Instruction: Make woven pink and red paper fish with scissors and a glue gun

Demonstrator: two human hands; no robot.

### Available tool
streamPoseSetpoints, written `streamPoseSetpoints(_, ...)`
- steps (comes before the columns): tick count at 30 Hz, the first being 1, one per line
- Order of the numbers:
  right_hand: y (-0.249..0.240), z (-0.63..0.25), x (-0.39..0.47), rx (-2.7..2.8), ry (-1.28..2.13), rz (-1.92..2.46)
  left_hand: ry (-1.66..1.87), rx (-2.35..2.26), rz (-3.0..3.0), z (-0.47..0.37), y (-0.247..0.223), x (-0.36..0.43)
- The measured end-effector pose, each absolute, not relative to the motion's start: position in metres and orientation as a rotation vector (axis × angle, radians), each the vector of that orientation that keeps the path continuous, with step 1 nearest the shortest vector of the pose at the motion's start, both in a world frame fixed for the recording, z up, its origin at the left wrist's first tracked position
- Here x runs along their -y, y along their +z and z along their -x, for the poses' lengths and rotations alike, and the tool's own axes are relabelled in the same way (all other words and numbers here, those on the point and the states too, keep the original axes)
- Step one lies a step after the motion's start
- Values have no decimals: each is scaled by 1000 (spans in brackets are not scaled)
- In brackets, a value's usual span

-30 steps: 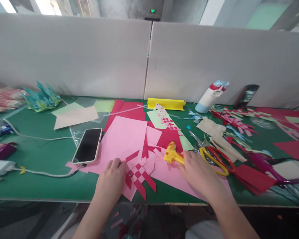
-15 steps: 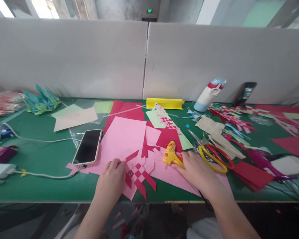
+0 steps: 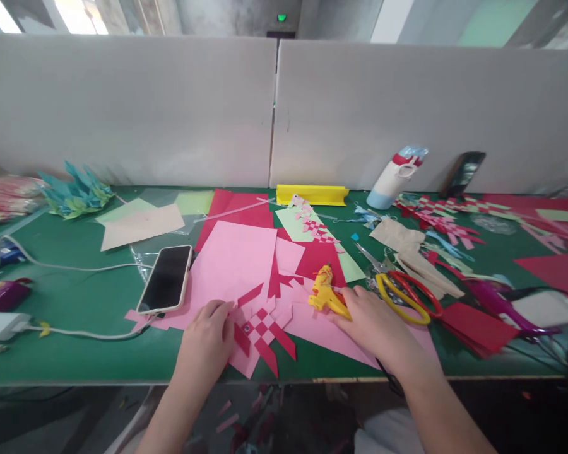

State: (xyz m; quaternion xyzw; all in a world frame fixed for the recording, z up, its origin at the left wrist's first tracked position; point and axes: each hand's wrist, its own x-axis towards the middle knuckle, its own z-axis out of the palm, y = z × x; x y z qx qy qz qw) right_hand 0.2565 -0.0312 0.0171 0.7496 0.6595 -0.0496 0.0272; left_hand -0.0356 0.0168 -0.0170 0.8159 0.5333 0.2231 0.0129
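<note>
On the pink paper in front of me lies a woven paper fish (image 3: 262, 326), checkered red and pink, with red strips sticking out and a small eye at its left. My left hand (image 3: 209, 334) rests at the fish's left edge, its fingers curled together; whatever they may hold is hidden. To the right, my right hand (image 3: 369, 318) is wrapped around the handle of a yellow glue gun (image 3: 322, 290). The gun lies low over the pink sheets, nozzle pointing away from me. Yellow-handled scissors (image 3: 397, 299) lie just right of that hand, beside a red-handled pair.
A phone (image 3: 165, 279) on a white cable lies left of the pink sheets. Farther back are a yellow folded strip (image 3: 312, 195), a smaller woven fish (image 3: 319, 232) and a bottle (image 3: 396, 180). Red paper (image 3: 478, 328) and a purple-handled tool (image 3: 495, 306) lie right.
My left hand has shifted slightly left, away from the fish's eye. The right hand stays on the glue gun. The view has moved a little.
</note>
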Motion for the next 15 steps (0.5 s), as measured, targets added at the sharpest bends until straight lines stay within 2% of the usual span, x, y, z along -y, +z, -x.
streamPoseSetpoints(3, 20, -256, 31, -2023, -204, -2327, 684, -1651, -2591, 35, -16, -16)
streamPoseSetpoints(10, 25, -253, 30, -1956, -261, -2342, 395, -1640, -2654, 32, -15, -16)
streamPoseSetpoints(15, 26, -252, 31, -1958, -268, -2336, 373, -1644, -2661, 31, -15, -16)
